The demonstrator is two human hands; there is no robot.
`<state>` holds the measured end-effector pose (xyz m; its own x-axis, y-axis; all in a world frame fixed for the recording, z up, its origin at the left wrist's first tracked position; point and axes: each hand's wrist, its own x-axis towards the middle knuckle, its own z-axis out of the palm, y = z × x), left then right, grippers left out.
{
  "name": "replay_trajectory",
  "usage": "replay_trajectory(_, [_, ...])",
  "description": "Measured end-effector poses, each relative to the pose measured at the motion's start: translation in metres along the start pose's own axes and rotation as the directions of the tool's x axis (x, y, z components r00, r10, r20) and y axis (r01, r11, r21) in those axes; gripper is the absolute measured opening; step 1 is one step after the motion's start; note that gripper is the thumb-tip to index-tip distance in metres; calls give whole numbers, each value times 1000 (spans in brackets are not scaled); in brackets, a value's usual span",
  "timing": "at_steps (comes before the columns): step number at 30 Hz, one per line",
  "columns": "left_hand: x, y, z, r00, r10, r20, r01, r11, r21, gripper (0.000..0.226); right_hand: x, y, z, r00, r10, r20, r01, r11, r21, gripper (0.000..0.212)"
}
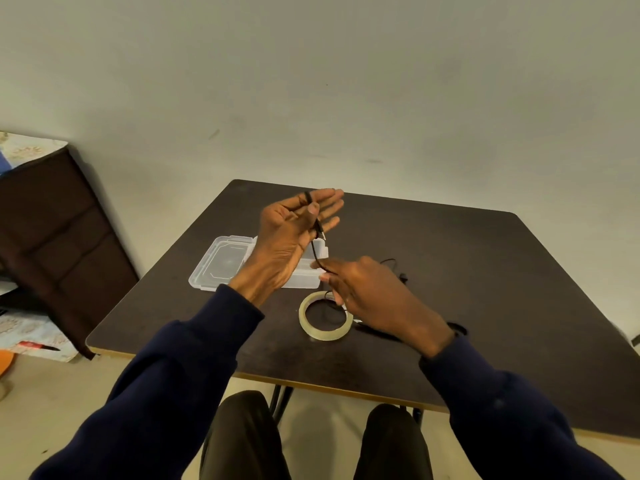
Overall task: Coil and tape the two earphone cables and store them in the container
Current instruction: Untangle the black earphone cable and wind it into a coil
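Note:
My left hand (291, 237) is raised above the table with its fingers spread, and its thumb pins a black earphone cable (316, 252) against the palm; the jack end hangs just below the thumb. The cable runs down to my right hand (377, 299), which pinches it between fingertips low over the table. More black cable (393, 263) lies on the table behind and under my right hand. A roll of clear tape (325, 318) lies flat in front of my right hand. The clear plastic container (221, 268) sits open behind my left hand, its lid flat to the left.
The dark brown table (485, 306) stands against a pale wall, its front edge near my knees. A dark cabinet (52, 244) stands on the floor to the left, with patterned cloth and a pen beside it.

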<state>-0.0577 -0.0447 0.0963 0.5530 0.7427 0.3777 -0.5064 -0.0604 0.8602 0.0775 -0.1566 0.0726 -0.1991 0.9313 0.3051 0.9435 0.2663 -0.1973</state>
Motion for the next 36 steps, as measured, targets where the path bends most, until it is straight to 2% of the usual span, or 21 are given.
replay_trajectory(2, [0, -3, 1, 999, 41, -8, -38, 969, 243, 31, 2, -2, -13, 996, -60, -61, 53, 993, -107, 29])
replay_trajectory(5, [-5, -6, 6, 997, 64, 53, -82, 854, 514, 26, 7, -1, -38, 960, -170, -220, 112, 961, -254, 21])
replay_trajectory(7, [-10, -5, 10, 997, 34, 68, -70, 771, 633, 24, 12, 3, -52, 948, -183, -260, 107, 954, -281, 18])
replay_trajectory(8, [-12, -5, 11, 997, -15, 71, -33, 771, 636, 29, 15, 6, -58, 944, -182, -275, 109, 959, -260, 15])
replay_trajectory(10, [-12, -4, 13, 986, -156, 50, 104, 833, 544, 41, 20, 14, -68, 935, -158, -318, 104, 978, -180, 11])
replay_trajectory(12, [-14, -1, 13, 958, -284, 31, 253, 893, 372, 48, 26, 23, -73, 932, -98, -348, 92, 995, -33, 10])
replay_trajectory(15, [-23, 4, 15, 928, -351, 129, 341, 936, 91, 45, 34, 32, -66, 928, 60, -368, 33, 970, 242, 11])
replay_trajectory(17, [-28, 9, 15, 920, -324, 220, 345, 937, -61, 35, 37, 36, -55, 914, 150, -378, -9, 937, 350, 13])
replay_trajectory(19, [-27, 12, 16, 926, -286, 246, 333, 926, -177, 30, 36, 38, -41, 913, 200, -355, -32, 904, 427, 14])
replay_trajectory(22, [-16, 14, 12, 962, -196, 191, 249, 915, -317, 28, 29, 33, -19, 948, 189, -256, -37, 865, 501, 19])
replay_trajectory(25, [-2, 12, 6, 989, -117, 88, 141, 928, -344, 30, 17, 19, -3, 981, 133, -142, -44, 863, 503, 23])
replay_trajectory(27, [6, 5, 1, 996, -80, -27, 71, 969, -236, 37, 11, 10, 2, 996, 53, -67, -19, 905, 425, 27])
replay_trajectory(30, [7, -5, -3, 996, 4, -94, 9, 990, 139, 33, 10, 6, -2, 999, -35, -15, 37, 967, 252, 29])
replay_trajectory(33, [-2, -12, -1, 999, 53, -14, -38, 858, 512, 31, 16, 7, -23, 980, -109, -164, 122, 990, 74, 21])
replay_trajectory(35, [-11, -16, 2, 999, 50, 22, -53, 777, 627, 32, 21, 11, -37, 962, -142, -234, 139, 990, -31, 15])
replay_trajectory(36, [-15, -17, 3, 999, 32, 33, -46, 773, 633, 36, 23, 14, -43, 952, -156, -262, 143, 988, -65, 13])
